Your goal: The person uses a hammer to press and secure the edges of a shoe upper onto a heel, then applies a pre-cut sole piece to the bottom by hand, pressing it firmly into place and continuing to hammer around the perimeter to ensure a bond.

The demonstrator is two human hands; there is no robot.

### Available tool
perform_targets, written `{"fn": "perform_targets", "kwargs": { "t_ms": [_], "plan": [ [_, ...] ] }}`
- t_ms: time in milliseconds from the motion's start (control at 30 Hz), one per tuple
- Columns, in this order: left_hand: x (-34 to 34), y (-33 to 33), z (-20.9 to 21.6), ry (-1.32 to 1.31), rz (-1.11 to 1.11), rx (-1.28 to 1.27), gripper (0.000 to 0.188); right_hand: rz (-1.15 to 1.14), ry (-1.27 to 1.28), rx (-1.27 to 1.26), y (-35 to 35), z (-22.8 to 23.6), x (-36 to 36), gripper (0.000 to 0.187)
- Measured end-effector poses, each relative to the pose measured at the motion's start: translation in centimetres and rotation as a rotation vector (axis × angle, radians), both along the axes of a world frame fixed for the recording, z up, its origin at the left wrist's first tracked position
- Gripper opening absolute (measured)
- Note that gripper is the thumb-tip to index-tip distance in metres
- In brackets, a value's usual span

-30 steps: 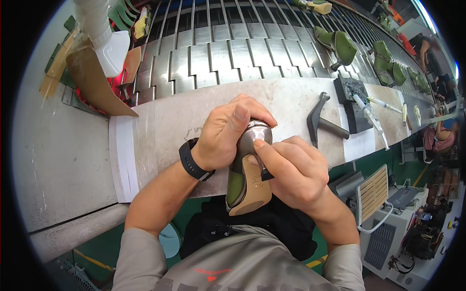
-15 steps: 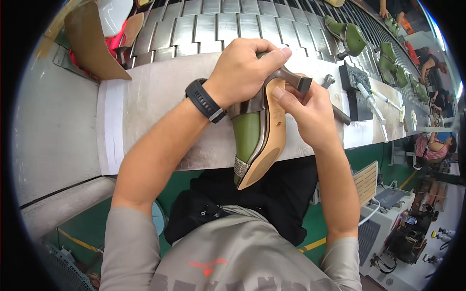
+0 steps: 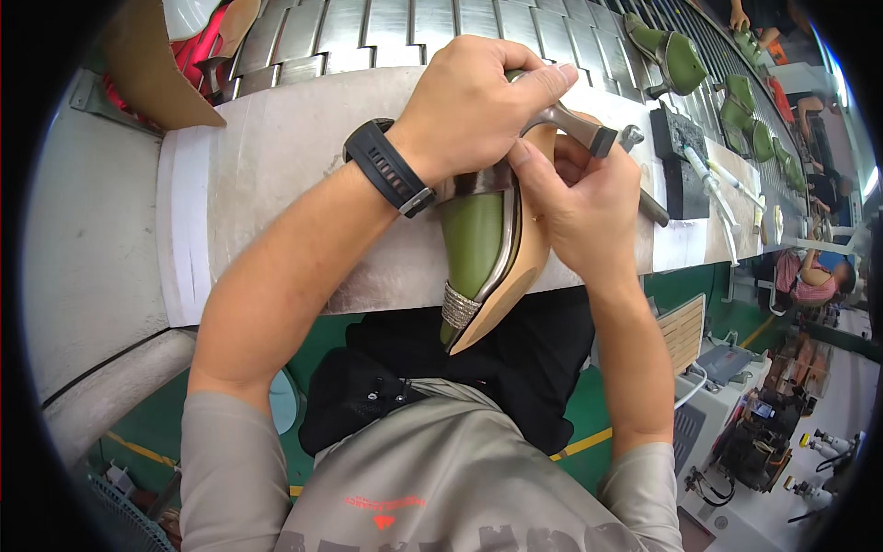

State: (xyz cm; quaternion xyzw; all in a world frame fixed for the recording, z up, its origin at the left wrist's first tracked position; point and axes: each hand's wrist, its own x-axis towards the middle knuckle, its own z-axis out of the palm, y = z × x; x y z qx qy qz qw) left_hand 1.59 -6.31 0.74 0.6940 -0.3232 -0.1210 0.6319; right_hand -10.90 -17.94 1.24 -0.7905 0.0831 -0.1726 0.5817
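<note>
A high-heeled shoe (image 3: 509, 304) with a tan sole is tilted between my hands, toe pointing down toward me. Inside it sits a green shoe last (image 3: 471, 244). Around the toe runs a sparkling band (image 3: 460, 305), and a dark metallic strap lies higher up. My left hand (image 3: 469, 110) is closed around the back of the shoe, beside the heel (image 3: 578, 127), which points right. My right hand (image 3: 584, 198) is closed on the sole side, thumb pressed at the edge below the heel. Its other fingers are curled and partly hidden behind the heel.
Beyond the pale worktop (image 3: 276, 202) runs a slatted metal conveyor (image 3: 391, 28) carrying green lasts (image 3: 682, 63). To the right lie a dark-handled tool (image 3: 653, 210), a black block (image 3: 681, 175) and syringes (image 3: 713, 198). A cardboard sheet (image 3: 156, 74) stands at left. Other people work far right.
My right thumb has moved from the sole's face to the edge by the heel. Both hands and the heel end sit slightly higher in view. The shoe stays held.
</note>
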Motion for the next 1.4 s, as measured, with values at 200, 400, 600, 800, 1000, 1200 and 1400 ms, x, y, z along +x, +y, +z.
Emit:
{"fn": "perform_targets", "kwargs": {
  "t_ms": [200, 400, 600, 800, 1000, 1200, 1400],
  "plan": [
    [0.3, 0.1, -0.4, -0.025, 0.032, -0.014, 0.04, 0.021, 0.249, -0.169, -1.9, 2.5, -1.0, 0.042],
    [0.0, -0.1, -0.1, -0.084, 0.049, -0.031, 0.04, 0.078, 0.381, -0.202, -2.2, 3.1, -1.3, 0.049],
    [-0.2, -0.4, -0.6, -0.107, 0.092, -0.001, 0.041, -0.036, 0.361, -0.506, -1.0, 3.5, -1.7, 0.053],
    [-0.4, -0.5, -0.3, -0.1, 0.104, -0.02, 0.043, 0.085, 0.35, -0.312, -2.4, 2.9, -2.4, 0.043],
    [-0.3, -0.8, -0.6, -0.146, 0.135, -0.002, 0.043, 0.11, 0.218, -0.034, -1.8, 1.3, -3.8, 0.038],
    [0.6, 0.4, -0.3, -0.069, 0.127, -0.046, 0.043, -0.093, 0.211, -0.13, -0.9, 1.0, -1.5, 0.049],
    [-2.6, 8.6, -1.9, -0.12, 0.299, -0.144, 0.054, -0.068, 0.076, -0.449, -0.2, 3.4, -1.8, 0.043]
  ]
}}
